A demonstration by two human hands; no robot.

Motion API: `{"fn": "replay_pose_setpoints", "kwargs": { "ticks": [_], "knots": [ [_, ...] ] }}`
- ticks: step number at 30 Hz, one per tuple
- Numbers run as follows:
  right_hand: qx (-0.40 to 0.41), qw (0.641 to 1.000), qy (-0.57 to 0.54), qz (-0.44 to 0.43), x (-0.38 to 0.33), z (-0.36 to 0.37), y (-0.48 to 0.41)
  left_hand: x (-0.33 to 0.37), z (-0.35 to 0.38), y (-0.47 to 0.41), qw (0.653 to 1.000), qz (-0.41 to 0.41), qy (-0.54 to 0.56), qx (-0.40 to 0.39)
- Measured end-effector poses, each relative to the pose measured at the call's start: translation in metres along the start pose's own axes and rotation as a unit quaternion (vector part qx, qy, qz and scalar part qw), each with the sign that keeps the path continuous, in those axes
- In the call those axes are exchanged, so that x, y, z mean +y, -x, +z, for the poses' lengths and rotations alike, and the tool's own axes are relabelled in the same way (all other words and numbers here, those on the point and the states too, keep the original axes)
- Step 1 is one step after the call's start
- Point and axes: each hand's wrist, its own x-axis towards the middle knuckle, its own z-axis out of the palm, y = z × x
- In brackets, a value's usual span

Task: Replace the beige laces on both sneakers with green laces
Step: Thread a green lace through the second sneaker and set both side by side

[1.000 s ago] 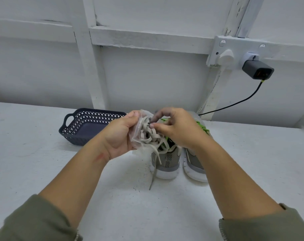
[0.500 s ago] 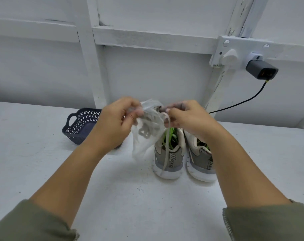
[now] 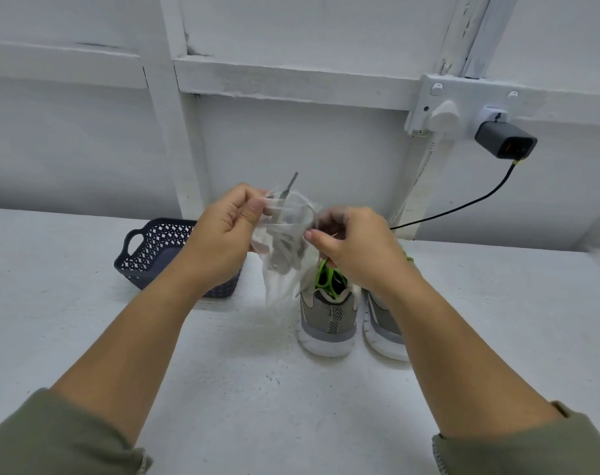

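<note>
Two grey sneakers stand heel toward me on the white table, the left sneaker [image 3: 327, 320] and the right sneaker [image 3: 382, 329]. Green laces [image 3: 327, 277] show in the left one. Above them I hold up a clear plastic bag [image 3: 281, 272] with the beige laces [image 3: 286, 250] bunched inside; one lace tip sticks out of the top. My left hand [image 3: 223, 234] pinches the bag's left top edge. My right hand [image 3: 355, 246] pinches its right top edge.
A dark blue perforated basket [image 3: 151, 248] sits on the table behind my left wrist. A wall socket with a grey charger [image 3: 504, 144] and black cable is at the upper right. The white wall runs close behind the sneakers.
Both hands have lifted the bag higher, off the sneakers. The laces have slid down inside it, and the lace end that hung below is now up in the bag.
</note>
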Motion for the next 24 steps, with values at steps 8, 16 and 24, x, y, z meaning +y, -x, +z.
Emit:
{"fn": "replay_pose_setpoints", "kwargs": {
  "ticks": [8,16,24],
  "knots": [
    [0.146,0.973,-0.163,-0.072,-0.019,-0.007,-0.008,-0.004,-0.013,-0.003,0.938,0.158,-0.309,-0.017],
    [-0.004,0.992,0.013,-0.126,-0.013,0.007,0.002,-0.011,-0.004,0.008,0.986,0.096,-0.132,0.029],
    [-0.071,0.912,0.344,-0.212,-0.023,0.006,0.011,-0.017,0.015,0.018,0.994,0.097,-0.04,0.033]
  ]
}}
